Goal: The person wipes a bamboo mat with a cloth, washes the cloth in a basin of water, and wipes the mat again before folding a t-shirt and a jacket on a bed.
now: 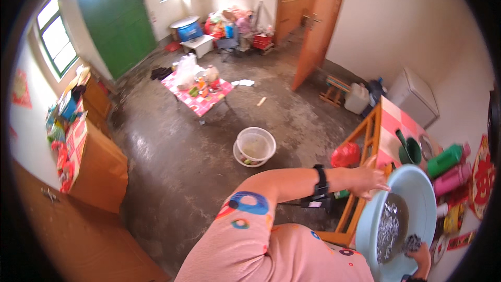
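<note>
A large light-blue plastic basin [415,188] stands on the table to my right, appearing tilted, with rippling cloudy water [391,227] inside. My left hand [368,180] grips its far-left rim, fingers bent over the edge. Inside the basin, close to the near wall, my right hand [420,256] holds a dark grey scrubber [411,243], which looks like a wire scouring pad. A black strap with a small device [321,188] is around my left wrist.
The wooden-framed table [391,113] also bears a green dipper [409,149], a green bottle [446,160] and a pink bottle [452,180]. A red plastic bag [346,154] hangs beside it. White basins [256,145] stand on the concrete floor, near a low cluttered table [199,102].
</note>
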`<control>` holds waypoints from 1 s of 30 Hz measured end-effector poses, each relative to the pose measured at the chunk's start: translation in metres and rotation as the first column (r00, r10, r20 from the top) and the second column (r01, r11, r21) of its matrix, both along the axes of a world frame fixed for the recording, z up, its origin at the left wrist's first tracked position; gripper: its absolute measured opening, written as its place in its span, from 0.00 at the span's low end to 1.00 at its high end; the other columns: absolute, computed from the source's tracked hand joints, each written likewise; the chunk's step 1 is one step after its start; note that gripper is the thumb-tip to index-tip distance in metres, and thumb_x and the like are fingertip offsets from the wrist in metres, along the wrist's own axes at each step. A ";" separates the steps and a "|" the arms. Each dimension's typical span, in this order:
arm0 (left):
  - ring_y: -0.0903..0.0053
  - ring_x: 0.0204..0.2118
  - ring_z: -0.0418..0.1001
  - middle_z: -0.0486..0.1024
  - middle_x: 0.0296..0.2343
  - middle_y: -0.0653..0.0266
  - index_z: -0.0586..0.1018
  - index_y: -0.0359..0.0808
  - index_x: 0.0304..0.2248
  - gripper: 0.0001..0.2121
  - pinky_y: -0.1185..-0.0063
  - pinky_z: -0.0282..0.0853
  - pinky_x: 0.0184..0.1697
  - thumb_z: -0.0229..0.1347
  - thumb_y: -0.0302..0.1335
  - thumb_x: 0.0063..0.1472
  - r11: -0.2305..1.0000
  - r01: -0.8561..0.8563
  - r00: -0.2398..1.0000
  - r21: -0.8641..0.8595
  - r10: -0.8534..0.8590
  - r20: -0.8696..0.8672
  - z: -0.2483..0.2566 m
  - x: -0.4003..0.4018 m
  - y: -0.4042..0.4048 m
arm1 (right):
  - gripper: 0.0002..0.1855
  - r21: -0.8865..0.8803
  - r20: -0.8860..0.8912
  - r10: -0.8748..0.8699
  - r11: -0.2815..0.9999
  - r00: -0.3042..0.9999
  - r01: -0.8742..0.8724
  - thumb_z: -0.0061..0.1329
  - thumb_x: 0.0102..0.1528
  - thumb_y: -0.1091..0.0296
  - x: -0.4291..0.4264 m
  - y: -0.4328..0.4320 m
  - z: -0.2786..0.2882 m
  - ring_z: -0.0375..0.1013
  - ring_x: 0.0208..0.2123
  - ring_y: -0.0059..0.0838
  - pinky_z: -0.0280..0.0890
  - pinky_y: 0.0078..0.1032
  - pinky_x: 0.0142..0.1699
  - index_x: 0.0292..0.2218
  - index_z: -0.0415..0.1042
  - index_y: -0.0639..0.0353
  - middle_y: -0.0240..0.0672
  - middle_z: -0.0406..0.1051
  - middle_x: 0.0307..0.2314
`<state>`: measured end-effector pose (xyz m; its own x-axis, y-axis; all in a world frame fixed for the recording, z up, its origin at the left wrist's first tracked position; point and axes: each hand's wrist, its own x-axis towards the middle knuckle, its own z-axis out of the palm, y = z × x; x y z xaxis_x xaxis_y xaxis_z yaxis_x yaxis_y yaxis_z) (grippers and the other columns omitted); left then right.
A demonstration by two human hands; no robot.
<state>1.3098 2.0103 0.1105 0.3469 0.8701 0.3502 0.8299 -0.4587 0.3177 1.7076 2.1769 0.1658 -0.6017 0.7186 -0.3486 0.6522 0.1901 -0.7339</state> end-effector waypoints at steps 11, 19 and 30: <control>0.67 0.26 0.70 0.72 0.23 0.61 0.74 0.40 0.31 0.09 0.72 0.64 0.30 0.49 0.27 0.47 0.634 -0.691 0.482 -0.346 0.762 0.433 -0.180 -0.127 -0.399 | 0.25 -0.193 0.368 0.633 0.768 0.681 -0.610 0.55 0.37 0.74 -0.249 -0.144 -0.004 0.68 0.34 0.26 0.63 0.25 0.39 0.40 0.66 0.62 0.33 0.70 0.33; 0.67 0.37 0.71 0.74 0.31 0.61 0.73 0.48 0.41 0.19 0.65 0.56 0.43 0.50 0.28 0.45 -0.124 -0.674 -0.212 -0.729 0.977 0.029 -0.205 -0.096 -0.572 | 0.21 -0.173 0.023 0.915 0.400 0.403 -0.900 0.58 0.38 0.69 -0.477 -0.243 -0.119 0.69 0.35 0.26 0.63 0.27 0.42 0.36 0.69 0.59 0.32 0.71 0.32; 0.68 0.54 0.54 0.50 0.52 0.57 0.53 0.54 0.54 0.38 0.59 0.43 0.52 0.56 0.31 0.43 -0.655 0.032 -0.758 -0.755 0.476 -0.446 -0.231 -0.108 -0.688 | 0.11 -0.247 -0.308 0.881 0.292 0.360 -0.924 0.49 0.47 0.74 -0.741 -0.459 -0.178 0.64 0.29 0.18 0.61 0.19 0.37 0.36 0.68 0.61 0.25 0.68 0.28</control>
